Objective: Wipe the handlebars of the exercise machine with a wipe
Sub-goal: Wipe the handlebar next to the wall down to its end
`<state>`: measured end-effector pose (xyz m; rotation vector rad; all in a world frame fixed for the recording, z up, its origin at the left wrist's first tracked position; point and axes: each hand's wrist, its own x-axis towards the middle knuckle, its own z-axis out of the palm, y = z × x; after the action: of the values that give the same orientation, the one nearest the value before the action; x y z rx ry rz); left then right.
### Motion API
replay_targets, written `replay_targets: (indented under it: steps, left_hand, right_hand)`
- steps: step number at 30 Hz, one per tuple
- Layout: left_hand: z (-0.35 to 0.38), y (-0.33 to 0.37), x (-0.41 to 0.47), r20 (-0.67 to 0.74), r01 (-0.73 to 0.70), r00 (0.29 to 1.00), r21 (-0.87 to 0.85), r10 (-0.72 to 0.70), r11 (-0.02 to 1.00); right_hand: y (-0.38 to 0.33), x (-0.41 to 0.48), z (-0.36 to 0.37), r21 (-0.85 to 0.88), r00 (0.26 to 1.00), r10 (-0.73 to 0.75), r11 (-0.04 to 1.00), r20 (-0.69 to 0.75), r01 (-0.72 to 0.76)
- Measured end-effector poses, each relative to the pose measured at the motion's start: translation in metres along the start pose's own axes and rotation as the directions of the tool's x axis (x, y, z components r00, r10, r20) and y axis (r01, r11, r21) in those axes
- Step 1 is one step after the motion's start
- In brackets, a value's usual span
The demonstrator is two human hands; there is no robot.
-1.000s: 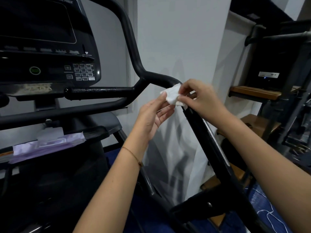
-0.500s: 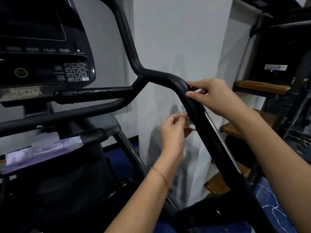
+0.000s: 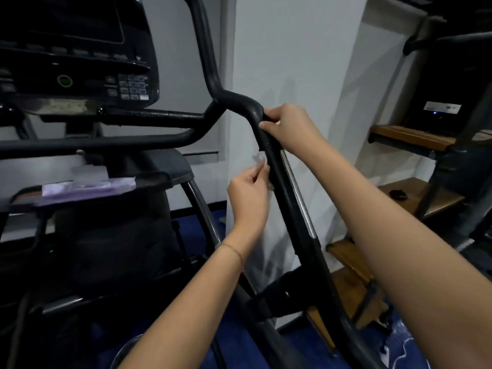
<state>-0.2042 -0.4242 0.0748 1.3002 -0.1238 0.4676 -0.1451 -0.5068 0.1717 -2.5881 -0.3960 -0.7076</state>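
Head view: pinches the wipe [image 3: 259, 158] in the left hand [image 3: 249, 193] against the handlebar [image 3: 282, 187] near centre, brought down from the bend within the last second, so wiping the straight stretch looks begun. Clamps the right hand [image 3: 287, 123] round the bend at one o'clock. Leaves the console [image 3: 80, 49] at ten, purple packet [image 3: 87, 189] at nine and wooden steps [image 3: 410, 139] at three, with nothing seen blocking the bar's lower run.

Left of the handlebar [image 3: 283, 198], an open gap runs down to the slanted frame strut [image 3: 205, 217]. The white wall column [image 3: 292, 49] stands behind the bar, apparently close. Wooden steps [image 3: 410, 138] crowd its right side.
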Motion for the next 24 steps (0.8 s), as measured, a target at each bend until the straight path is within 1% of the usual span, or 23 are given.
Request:
replay_targets:
  steps: [2,4,6,8,12,14,15,17,18,19,20,22,23,24]
  left_hand:
    - [0.007,0.005,-0.001,-0.050,-0.049,0.997,0.040,0.051,0.998]
    - [0.011,0.004,-0.009,-0.068,-0.068,0.995,0.111,0.076,0.992]
    - [0.010,-0.004,-0.028,-0.040,-0.070,0.996,0.215,0.080,0.974]
    - [0.009,-0.010,-0.042,0.001,-0.082,0.996,0.261,0.084,0.962]
    - [0.010,-0.007,-0.023,0.028,-0.193,0.980,0.362,0.196,0.912]
    - [0.008,-0.009,-0.020,0.075,-0.282,0.958,0.435,0.278,0.855]
    - [0.006,-0.014,-0.026,0.110,-0.345,0.936,0.474,0.335,0.810]
    - [0.000,-0.029,-0.043,0.200,-0.487,0.866,0.538,0.457,0.688]
    - [-0.002,-0.034,-0.048,0.236,-0.532,0.838,0.557,0.492,0.638]
    - [-0.003,-0.036,-0.048,0.247,-0.549,0.826,0.559,0.508,0.621]
    - [-0.001,-0.033,-0.043,0.232,-0.534,0.837,0.544,0.496,0.647]
    - [0.003,-0.020,-0.029,0.173,-0.458,0.881,0.546,0.440,0.702]
    - [0.004,-0.017,-0.023,0.161,-0.437,0.890,0.567,0.427,0.698]
    - [0.004,-0.016,-0.022,0.176,-0.449,0.882,0.595,0.437,0.666]
  right_hand:
    - [0.000,0.002,-0.002,-0.015,1.000,-0.010,1.000,0.023,0.010]
    - [0.000,0.004,-0.004,-0.009,0.999,-0.012,1.000,0.038,0.013]
    - [0.000,0.003,-0.004,-0.013,0.999,-0.017,1.000,0.046,0.017]
    - [0.000,0.003,-0.002,-0.013,0.999,-0.020,1.000,0.047,0.021]
    - [0.002,0.003,-0.003,0.023,0.999,-0.002,1.000,0.042,0.001]
    - [0.002,0.003,-0.002,0.023,0.999,-0.002,1.000,0.035,0.001]
    - [0.002,0.003,-0.001,0.021,1.000,-0.004,1.000,0.031,0.003]
    - [0.003,0.003,0.000,0.019,1.000,-0.007,1.000,0.029,0.007]
    - [0.004,0.003,0.000,0.020,1.000,-0.007,1.000,0.031,0.007]
    - [0.004,0.004,0.000,0.022,1.000,-0.006,1.000,0.031,0.005]
    - [0.005,0.004,0.000,0.024,1.000,-0.003,1.000,0.029,0.002]
    - [0.006,0.004,0.000,0.040,1.000,0.001,0.999,0.025,-0.002]
    - [0.006,0.004,0.001,0.053,1.000,0.004,0.999,0.023,-0.005]
    - [0.006,0.004,0.001,0.060,1.000,0.008,0.998,0.024,-0.009]
